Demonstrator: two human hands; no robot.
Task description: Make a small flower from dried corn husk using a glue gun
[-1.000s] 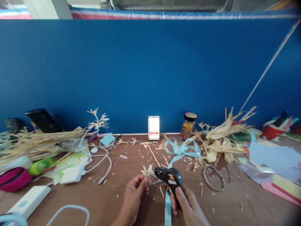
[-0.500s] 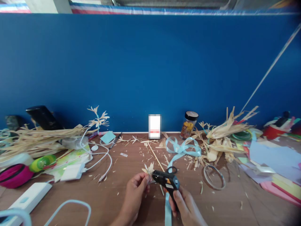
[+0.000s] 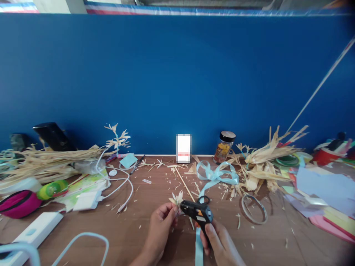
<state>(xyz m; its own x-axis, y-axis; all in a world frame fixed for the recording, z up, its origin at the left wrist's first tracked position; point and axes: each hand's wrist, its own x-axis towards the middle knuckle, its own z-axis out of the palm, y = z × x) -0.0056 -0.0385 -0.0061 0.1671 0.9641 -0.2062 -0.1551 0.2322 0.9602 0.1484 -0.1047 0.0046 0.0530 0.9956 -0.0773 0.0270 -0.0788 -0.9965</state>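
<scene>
Between the thumb and fingers of my left hand [image 3: 164,223] is a small flower of pale dried husk [image 3: 176,198], its pointed petals facing up and away. My right hand [image 3: 219,240] is wrapped round the handle of a black glue gun [image 3: 197,213]. The gun's nozzle end points left and sits right at the flower; whether it touches is too small to tell. A light blue ribbon [image 3: 199,245] runs under the gun and loops on the table behind it. A thin stick [image 3: 184,183] lies just beyond the gun, among husk scraps.
Husk bundles lie at left [image 3: 55,160] and right [image 3: 260,166]. A jar with a black lid [image 3: 224,147] stands by the blue partition [image 3: 177,74]. A tape roll [image 3: 253,209] lies at right, coloured paper [image 3: 324,190] beyond. White cables and a power strip [image 3: 39,234] occupy the left.
The view has shifted very slightly. Both hands, the flower and the glue gun keep nearly the same positions.
</scene>
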